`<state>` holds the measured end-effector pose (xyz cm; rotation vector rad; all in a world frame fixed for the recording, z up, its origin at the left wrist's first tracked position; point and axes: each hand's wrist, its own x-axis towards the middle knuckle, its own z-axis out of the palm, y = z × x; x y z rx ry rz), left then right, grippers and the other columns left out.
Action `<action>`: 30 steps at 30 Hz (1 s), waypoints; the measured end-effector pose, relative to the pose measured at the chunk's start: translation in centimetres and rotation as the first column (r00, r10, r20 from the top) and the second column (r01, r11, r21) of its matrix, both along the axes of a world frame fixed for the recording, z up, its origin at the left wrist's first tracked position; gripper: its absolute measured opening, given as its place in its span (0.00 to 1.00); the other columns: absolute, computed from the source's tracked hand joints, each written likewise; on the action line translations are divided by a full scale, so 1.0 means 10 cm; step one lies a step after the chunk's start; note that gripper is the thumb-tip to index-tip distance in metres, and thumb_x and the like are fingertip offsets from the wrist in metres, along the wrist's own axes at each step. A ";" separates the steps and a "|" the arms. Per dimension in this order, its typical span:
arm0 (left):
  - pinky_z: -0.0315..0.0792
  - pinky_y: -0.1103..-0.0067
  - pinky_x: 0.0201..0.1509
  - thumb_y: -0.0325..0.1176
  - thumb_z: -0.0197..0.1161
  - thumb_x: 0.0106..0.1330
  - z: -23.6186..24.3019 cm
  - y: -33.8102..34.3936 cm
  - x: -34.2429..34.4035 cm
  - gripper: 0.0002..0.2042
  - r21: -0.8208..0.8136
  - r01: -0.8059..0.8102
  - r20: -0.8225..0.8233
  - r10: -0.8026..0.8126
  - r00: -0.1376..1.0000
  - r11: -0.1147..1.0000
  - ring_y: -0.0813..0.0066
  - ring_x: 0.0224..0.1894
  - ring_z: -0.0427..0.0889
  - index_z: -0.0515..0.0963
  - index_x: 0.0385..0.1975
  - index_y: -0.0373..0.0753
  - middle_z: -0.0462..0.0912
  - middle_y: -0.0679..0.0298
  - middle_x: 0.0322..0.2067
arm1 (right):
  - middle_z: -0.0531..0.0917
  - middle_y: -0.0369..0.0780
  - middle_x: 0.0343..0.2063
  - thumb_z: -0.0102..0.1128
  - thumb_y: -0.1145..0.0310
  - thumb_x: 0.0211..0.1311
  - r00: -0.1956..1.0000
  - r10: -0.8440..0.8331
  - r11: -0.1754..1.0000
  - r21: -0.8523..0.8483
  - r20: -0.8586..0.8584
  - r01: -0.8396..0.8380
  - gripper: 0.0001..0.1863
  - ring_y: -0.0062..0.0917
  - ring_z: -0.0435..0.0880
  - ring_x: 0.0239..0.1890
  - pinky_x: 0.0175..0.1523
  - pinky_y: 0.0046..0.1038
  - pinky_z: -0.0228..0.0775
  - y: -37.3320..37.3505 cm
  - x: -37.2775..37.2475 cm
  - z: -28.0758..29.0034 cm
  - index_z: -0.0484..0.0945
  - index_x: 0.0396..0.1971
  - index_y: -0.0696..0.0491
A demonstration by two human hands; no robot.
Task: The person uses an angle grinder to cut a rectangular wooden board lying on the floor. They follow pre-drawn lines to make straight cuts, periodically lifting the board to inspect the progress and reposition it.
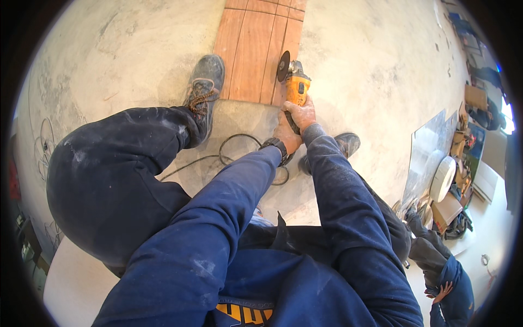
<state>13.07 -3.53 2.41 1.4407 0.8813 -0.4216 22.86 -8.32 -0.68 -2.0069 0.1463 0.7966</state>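
Two bare hands, both on 1 tool: angle grinder (297,87), approx 1 o'clock from where the wearer stands. R hand (303,113) curled round the yellow body, fingers wrapped; L hand (287,134) lower, closed round the dark rear end, exact finger pos. partly hidden. Neither hand free.

Step, my read: grinder work on the wood panel (253,52) at 12 o'clock. Disc (283,66) sits over panel's R part, beside a dark lengthwise line; can't tell if it's touching or spinning. Next move prob. calls for a firm 2-hand grip, disc edge kept true to the line, & cord (239,135) well off the blade; it loops on the floor just below the panel, approx 11 o'clock.

Materials: panel = reddish-brown wood, visible grain, flat, straight-edged, crossed by thin dark lines lengthwise + crosswise (cut or drawn, can't tell). Disc = thin, round, dark, matte. Grinder = yellow casing, metallic head. Floor (136,65) = pale, hard, blotchy w/ grey stains. L shoe (207,76) at 11 o'clock, grey, dusty, laced, near panel's L edge; R shoe (347,143) approx 2 o'clock. Sleeves = navy cloth, creased, powdery. Off at 3 o'clock: white round roll (442,179) amid clutter; co-worker (456,283) approx 4 o'clock.
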 end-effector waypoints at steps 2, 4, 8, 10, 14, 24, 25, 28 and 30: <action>0.73 0.59 0.65 0.46 0.78 0.53 0.01 0.01 0.00 0.48 0.004 -0.009 0.022 0.009 1.000 1.000 0.40 0.60 0.79 0.50 0.66 0.39 0.78 0.40 0.56 | 0.84 0.40 0.40 0.75 0.69 0.45 1.000 0.000 1.000 -0.014 0.008 0.001 0.31 0.27 0.85 0.41 0.47 0.30 0.80 0.01 0.01 -0.01 0.72 0.52 0.56; 0.73 0.58 0.64 0.47 0.78 0.53 0.01 0.03 0.01 0.48 0.016 0.007 0.009 -0.007 1.000 1.000 0.39 0.59 0.80 0.50 0.65 0.38 0.79 0.39 0.55 | 0.84 0.40 0.40 0.75 0.69 0.45 1.000 -0.003 1.000 -0.010 0.010 0.003 0.31 0.27 0.85 0.41 0.48 0.30 0.80 0.01 0.02 -0.03 0.72 0.52 0.55; 0.74 0.57 0.64 0.47 0.79 0.52 -0.02 0.08 0.05 0.50 -0.010 0.033 -0.044 -0.033 0.998 0.999 0.38 0.58 0.80 0.49 0.67 0.39 0.80 0.38 0.54 | 0.84 0.40 0.40 0.75 0.69 0.45 1.000 -0.029 1.000 0.006 0.001 0.029 0.31 0.27 0.85 0.41 0.48 0.30 0.80 0.04 0.03 -0.12 0.72 0.52 0.56; 0.74 0.60 0.65 0.45 0.79 0.52 -0.06 0.13 0.12 0.51 -0.015 0.038 -0.045 -0.038 0.998 0.999 0.43 0.60 0.79 0.48 0.69 0.42 0.78 0.43 0.57 | 0.84 0.40 0.40 0.75 0.70 0.46 1.000 -0.010 1.000 0.028 0.014 0.010 0.32 0.27 0.85 0.40 0.47 0.30 0.80 0.08 0.11 -0.17 0.72 0.53 0.56; 0.74 0.62 0.65 0.44 0.79 0.53 -0.08 0.17 0.16 0.50 -0.031 0.037 -0.058 -0.039 0.998 0.999 0.47 0.62 0.79 0.48 0.69 0.43 0.77 0.45 0.60 | 0.84 0.40 0.40 0.75 0.70 0.46 1.000 -0.009 1.000 -0.001 0.019 0.009 0.32 0.26 0.85 0.39 0.46 0.29 0.80 0.11 0.15 -0.19 0.72 0.53 0.56; 0.75 0.65 0.64 0.41 0.79 0.54 -0.23 0.24 0.24 0.47 -0.044 -0.027 0.213 0.036 0.976 0.999 0.51 0.63 0.78 0.51 0.66 0.35 0.76 0.45 0.60 | 0.85 0.41 0.40 0.74 0.71 0.45 1.000 -0.015 0.999 0.034 0.012 0.015 0.32 0.28 0.86 0.39 0.45 0.30 0.81 0.22 0.27 -0.19 0.71 0.53 0.56; 0.75 0.65 0.64 0.41 0.78 0.54 -0.27 0.23 0.25 0.47 -0.043 -0.034 0.235 0.043 0.971 0.999 0.52 0.63 0.78 0.51 0.66 0.35 0.76 0.45 0.60 | 0.85 0.41 0.40 0.74 0.71 0.44 1.000 -0.019 0.999 0.041 0.005 0.019 0.32 0.28 0.86 0.39 0.45 0.30 0.81 0.22 0.28 -0.20 0.71 0.53 0.56; 0.74 0.66 0.64 0.39 0.78 0.55 -0.39 0.22 0.29 0.46 -0.043 -0.056 0.292 0.066 0.954 0.998 0.53 0.63 0.78 0.52 0.66 0.34 0.76 0.45 0.59 | 0.85 0.41 0.40 0.74 0.71 0.44 1.000 -0.016 1.000 0.027 0.014 0.016 0.33 0.28 0.86 0.39 0.45 0.30 0.81 0.24 0.30 -0.22 0.71 0.53 0.56; 0.74 0.66 0.64 0.39 0.78 0.55 -0.45 0.21 0.32 0.45 -0.036 -0.066 0.330 0.074 0.941 0.997 0.53 0.63 0.78 0.52 0.66 0.34 0.76 0.46 0.59 | 0.85 0.41 0.40 0.74 0.71 0.44 1.000 -0.010 1.000 0.008 0.027 0.009 0.33 0.28 0.86 0.39 0.46 0.30 0.81 0.26 0.34 -0.24 0.71 0.53 0.56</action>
